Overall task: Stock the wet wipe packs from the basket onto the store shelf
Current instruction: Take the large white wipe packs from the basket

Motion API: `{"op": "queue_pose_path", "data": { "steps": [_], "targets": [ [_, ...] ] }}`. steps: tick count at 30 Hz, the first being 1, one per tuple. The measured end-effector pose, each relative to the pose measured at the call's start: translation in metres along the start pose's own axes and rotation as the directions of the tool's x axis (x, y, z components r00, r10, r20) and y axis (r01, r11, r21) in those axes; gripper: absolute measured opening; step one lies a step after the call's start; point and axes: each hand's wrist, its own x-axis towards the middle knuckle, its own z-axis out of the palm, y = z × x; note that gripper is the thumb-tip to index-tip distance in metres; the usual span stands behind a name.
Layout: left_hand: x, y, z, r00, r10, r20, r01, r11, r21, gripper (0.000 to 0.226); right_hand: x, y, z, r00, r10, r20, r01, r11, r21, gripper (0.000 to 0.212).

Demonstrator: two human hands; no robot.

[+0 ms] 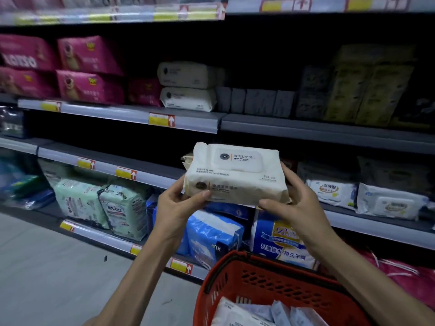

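**One cream pack held up over the basket**

We hold one cream wet wipe pack [235, 175] in front of the shelving, lid face towards us, above the red basket [282, 285]. Our left hand [174, 208] grips its left end, thumb on the front edge. Our right hand [296, 201] grips the right end likewise. Inside the basket lie more pale packs [235, 314]; we cannot tell how many. Two matching cream packs [188, 87] sit stacked on the shelf [117, 114] higher up, beside pink packs [90, 70].

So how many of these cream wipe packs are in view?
3. One pack is held between the left hand and right hand; two are stacked on the shelf above, a top pack on a bottom pack. More may sit behind; packs in the basket are unclear.
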Motion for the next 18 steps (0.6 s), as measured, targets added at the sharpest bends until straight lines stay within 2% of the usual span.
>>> {"op": "queue_pose_path", "data": {
  "steps": [6, 13, 18],
  "targets": [
    [0.023, 0.043, -0.014, 0.996, 0.082, -0.022, -0.081, 0.996, 0.042, 0.042, 0.039, -0.034, 0.024, 0.983, -0.177, 0.040, 0.180, 0.982, -0.064, 0.087],
    [0.074, 0.083, -0.035, 0.981, 0.188, -0.043, -0.181, 0.974, 0.137, 0.043, 0.091, -0.052, 0.059, 0.957, -0.290, 0.025, 0.291, 0.954, -0.073, 0.088],
    [0.120, 0.099, -0.047, 0.977, 0.204, -0.067, -0.188, 0.964, 0.187, 0.055, 0.139, -0.059, 0.080, 0.945, -0.328, -0.010, 0.325, 0.939, -0.111, 0.080]
  ]
}}
